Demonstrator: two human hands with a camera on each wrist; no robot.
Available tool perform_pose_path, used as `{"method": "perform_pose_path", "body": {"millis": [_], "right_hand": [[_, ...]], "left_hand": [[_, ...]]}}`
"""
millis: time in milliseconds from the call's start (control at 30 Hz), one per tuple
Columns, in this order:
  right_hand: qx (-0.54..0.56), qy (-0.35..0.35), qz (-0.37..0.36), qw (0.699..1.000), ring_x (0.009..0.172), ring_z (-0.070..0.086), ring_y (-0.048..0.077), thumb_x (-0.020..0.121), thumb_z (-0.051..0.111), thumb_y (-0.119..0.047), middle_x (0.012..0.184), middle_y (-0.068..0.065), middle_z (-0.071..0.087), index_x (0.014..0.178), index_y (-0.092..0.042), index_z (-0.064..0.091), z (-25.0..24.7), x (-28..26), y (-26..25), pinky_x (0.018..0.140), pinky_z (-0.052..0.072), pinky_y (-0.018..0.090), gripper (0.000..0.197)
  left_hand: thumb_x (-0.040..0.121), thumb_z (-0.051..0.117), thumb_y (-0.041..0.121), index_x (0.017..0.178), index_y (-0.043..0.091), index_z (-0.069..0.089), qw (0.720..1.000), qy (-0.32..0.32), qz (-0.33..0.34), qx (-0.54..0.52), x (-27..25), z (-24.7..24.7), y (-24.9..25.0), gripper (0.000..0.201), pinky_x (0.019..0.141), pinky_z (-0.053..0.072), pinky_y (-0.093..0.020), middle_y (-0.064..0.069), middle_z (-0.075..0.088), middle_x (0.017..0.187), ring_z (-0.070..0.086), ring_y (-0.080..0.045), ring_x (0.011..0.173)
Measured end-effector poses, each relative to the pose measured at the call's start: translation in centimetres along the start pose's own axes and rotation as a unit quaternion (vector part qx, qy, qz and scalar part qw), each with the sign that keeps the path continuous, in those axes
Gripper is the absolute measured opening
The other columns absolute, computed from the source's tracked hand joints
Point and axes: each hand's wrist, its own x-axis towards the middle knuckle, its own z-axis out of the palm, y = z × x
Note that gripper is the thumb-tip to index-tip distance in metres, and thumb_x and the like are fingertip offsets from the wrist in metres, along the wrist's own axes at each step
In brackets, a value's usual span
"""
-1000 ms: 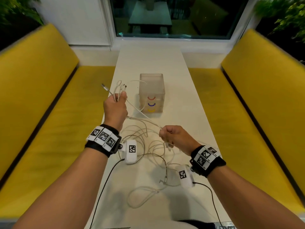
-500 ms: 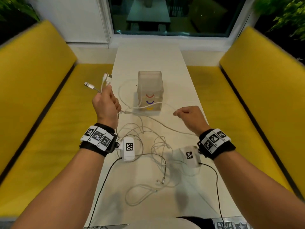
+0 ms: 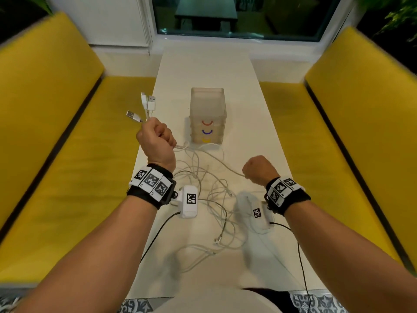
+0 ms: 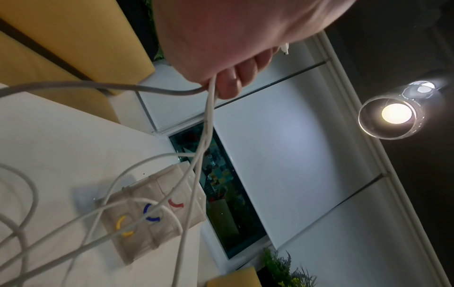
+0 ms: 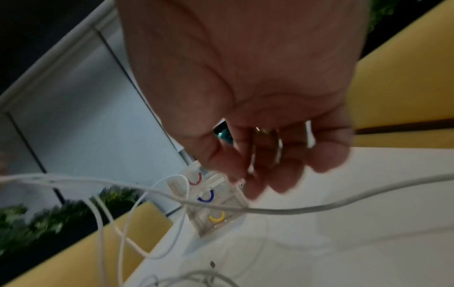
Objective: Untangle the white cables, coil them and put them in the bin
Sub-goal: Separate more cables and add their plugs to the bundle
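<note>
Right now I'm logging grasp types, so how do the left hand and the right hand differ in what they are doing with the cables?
The left hand is raised in a fist round several white cables, USB plugs sticking up above it; the right hand sits lower over the table, its curled fingers loose. One strand runs to the right hand, but whether they pinch it is unclear. Both hover near the bin.

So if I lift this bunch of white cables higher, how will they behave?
Probably floppy: the white cables sag in loose loops from the left hand. Likely light. The tangle on the table may drag up together.
</note>
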Motion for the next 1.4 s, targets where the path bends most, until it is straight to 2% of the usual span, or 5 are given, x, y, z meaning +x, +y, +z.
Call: {"method": "perform_pose_path", "body": {"millis": [400, 700, 900, 1133, 1400], "right_hand": [[-0.288, -0.140, 0.063, 0.945, 0.101, 0.067, 0.029, 0.090, 0.060, -0.023, 0.114, 0.010, 0.070, 0.104, -0.012, 0.061, 4.0, -3.4, 4.6, 0.074, 0.049, 0.031, 0.018], [0.020, -0.046, -0.093, 0.994, 0.065, 0.070, 0.017, 0.091, 0.067, -0.029, 0.073, 0.007, 0.077, 0.080, -0.002, 0.073, 0.6, -5.0, -2.3, 0.060, 0.053, 0.026, 0.029], [0.446, 0.009, -0.122, 0.887, 0.046, 0.041, 0.015, 0.098, 0.062, -0.019, 0.060, 0.005, 0.049, 0.093, -0.003, 0.069, -0.9, -8.4, -6.8, 0.047, 0.040, 0.028, 0.018], [0.521, 0.009, -0.123, 0.844, 0.061, 0.045, 0.012, 0.099, 0.047, 0.004, 0.094, 0.006, 0.065, 0.117, -0.008, 0.073, -0.1, -9.3, -9.4, 0.054, 0.041, 0.030, 0.035], [0.548, 0.088, -0.147, 0.819, 0.056, 0.062, 0.012, 0.088, 0.067, 0.006, 0.076, 0.011, 0.068, 0.102, 0.003, 0.063, 0.4, -10.6, -10.3, 0.042, 0.046, 0.021, 0.015]], "left_hand": [[0.076, 0.038, 0.020, 0.052, 0.023, 0.026, 1.000, 0.013, -0.024, 0.014, -0.6, 0.1, -0.5, 0.027, 0.051, 0.007, -0.030, 0.002, 0.016, 0.052, 0.008, -0.017, 0.053], [0.094, 0.037, 0.006, 0.065, 0.019, 0.030, 0.985, -0.074, -0.082, 0.134, -1.9, 0.4, -2.4, 0.032, 0.051, 0.015, -0.033, 0.001, 0.026, 0.056, 0.019, -0.016, 0.052], [0.109, 0.033, 0.023, 0.076, 0.017, 0.038, 0.972, -0.125, -0.064, 0.186, -3.7, 0.5, -3.2, 0.035, 0.044, 0.033, -0.026, 0.007, 0.038, 0.055, 0.034, -0.012, 0.044], [0.103, 0.052, 0.027, 0.088, 0.010, 0.057, 0.963, -0.158, -0.110, 0.189, -5.6, 1.4, -2.4, 0.023, 0.045, 0.030, -0.027, 0.007, 0.037, 0.054, 0.031, -0.012, 0.049], [0.103, 0.054, 0.020, 0.084, 0.008, 0.063, 0.966, -0.163, -0.095, 0.178, -7.3, 2.0, -2.3, 0.024, 0.048, 0.046, -0.023, -0.010, 0.069, 0.073, 0.061, -0.013, 0.062]]}}
